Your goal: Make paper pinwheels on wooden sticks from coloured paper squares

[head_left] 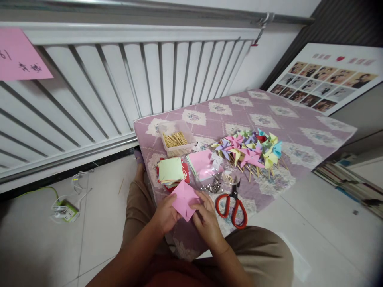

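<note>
A pink paper square (184, 199) with slits running in from its corners is held up over the near edge of the table. My left hand (166, 212) grips its left side. On the right side, the fingers of my right hand (207, 215) close on the paper. Just beyond it lies a stack of pale green and red paper squares (171, 170). Pink paper sheets (203, 161) lie beside that stack. To the right of my right hand rest scissors with red handles (231, 205). A clear dish of small metal pieces (213, 185) sits near the scissors.
A plastic box of wooden sticks (175, 139) stands at the back left. Several finished paper pinwheels (251, 149) are heaped on the patterned tablecloth (220, 108). A white radiator (155, 75) runs behind the table. A green power strip (68, 210) lies on the floor.
</note>
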`<state>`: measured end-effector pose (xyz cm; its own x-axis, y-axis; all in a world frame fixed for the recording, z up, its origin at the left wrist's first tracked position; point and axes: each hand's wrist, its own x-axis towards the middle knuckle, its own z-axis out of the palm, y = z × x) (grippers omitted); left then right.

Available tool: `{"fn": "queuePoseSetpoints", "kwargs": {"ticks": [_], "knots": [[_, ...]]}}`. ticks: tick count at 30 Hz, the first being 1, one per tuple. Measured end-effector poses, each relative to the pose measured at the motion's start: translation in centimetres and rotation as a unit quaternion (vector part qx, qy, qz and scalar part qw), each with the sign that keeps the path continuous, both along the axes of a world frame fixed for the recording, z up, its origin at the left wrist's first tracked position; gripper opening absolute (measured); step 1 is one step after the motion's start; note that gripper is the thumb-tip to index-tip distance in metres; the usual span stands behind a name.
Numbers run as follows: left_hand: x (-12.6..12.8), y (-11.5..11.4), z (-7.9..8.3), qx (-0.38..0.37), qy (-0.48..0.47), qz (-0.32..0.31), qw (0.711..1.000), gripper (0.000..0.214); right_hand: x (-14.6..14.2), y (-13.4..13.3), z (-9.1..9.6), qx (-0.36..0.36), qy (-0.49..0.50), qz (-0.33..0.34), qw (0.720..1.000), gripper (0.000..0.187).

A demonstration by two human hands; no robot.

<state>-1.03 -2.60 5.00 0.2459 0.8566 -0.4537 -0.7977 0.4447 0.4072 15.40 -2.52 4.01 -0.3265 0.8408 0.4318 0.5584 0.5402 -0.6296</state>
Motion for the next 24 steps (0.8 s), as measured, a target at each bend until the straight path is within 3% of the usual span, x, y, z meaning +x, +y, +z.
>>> {"fn": "queuePoseSetpoints", "kwargs": {"ticks": [5, 14, 24], "knots": [[0.7, -0.5, 0.4, -0.001, -0.021, 0.015, 1.0, 0.041, -0.4, -0.1, 0.0, 0.027, -0.007, 0.005, 1.0, 0.026], [1.8, -1.1, -0.9, -0.043, 0.033, 0.076, 0.996, 0.03, -0.7, -0.4, 0.1, 0.035, -0.032, 0.013, 0.999, 0.024], [1.9, -1.2, 0.6, -0.03, 0.026, 0.085, 0.996, 0.024, -0.5, -0.7, 0.2, 0.02, -0.018, 0.019, 0.999, 0.016]]}}
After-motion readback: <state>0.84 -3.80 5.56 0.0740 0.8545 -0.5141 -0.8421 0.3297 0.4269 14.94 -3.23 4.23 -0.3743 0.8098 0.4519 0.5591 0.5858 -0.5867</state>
